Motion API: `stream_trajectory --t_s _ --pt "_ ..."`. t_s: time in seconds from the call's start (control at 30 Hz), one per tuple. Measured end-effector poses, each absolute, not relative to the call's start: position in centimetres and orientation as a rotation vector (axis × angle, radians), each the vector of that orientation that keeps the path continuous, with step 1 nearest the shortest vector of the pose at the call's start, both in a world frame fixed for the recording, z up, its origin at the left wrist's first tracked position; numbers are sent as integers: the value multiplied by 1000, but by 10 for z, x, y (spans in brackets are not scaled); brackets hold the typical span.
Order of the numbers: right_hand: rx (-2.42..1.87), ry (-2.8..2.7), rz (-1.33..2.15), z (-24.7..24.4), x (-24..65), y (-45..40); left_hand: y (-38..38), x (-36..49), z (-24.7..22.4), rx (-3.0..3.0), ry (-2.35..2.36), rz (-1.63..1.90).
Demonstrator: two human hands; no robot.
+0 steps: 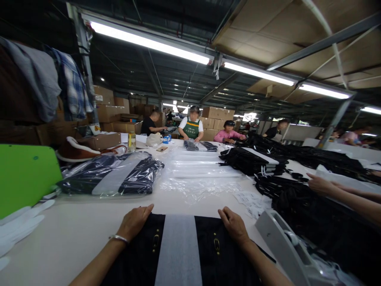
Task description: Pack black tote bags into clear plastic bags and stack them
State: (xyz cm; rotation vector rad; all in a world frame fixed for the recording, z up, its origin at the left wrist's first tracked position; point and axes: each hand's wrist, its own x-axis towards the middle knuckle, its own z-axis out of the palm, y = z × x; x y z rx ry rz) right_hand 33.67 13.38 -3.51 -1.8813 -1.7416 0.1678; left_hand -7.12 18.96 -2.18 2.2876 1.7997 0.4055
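A black fabric bag [205, 254] lies in front of me, with two gold-coloured buckle fittings and a white paper strip [177, 246] down its middle. My left hand [135, 223], with a silver bangle at the wrist, is closed on the bag's far left corner. At the far right corner, the fingers of my right hand [234, 225] are curled onto the edge. Beyond both hands lies a pile of clear plastic sleeves [198, 171]. Wrapped dark bags [119, 174] with a white band rest to the left of that pile.
Black bags are stacked [253, 159] at the right, with small white labels [253, 202] nearby. A grey dispenser-like device [279, 242] stands beside my right forearm. White gloves [22, 226] and a green panel [26, 174] are at the left. A co-worker's hand [320, 184] reaches in from the right.
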Motion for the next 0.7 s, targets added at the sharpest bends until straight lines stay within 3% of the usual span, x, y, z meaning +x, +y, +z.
stream_trajectory --t_s 0.17,0.4,0.63,0.7 --pt "-1737 -1822 151 -37 347 119 182 -67 -23 2527 1837 162" --pt "-1918 -1918 58 -21 349 118 176 -63 -21 2510 2052 184" --pt "-1877 -1877 667 -9 382 104 171 -60 -16 2774 1947 226" --pt "-1864 -1810 676 4 382 100 170 -59 -15 2789 1949 186"
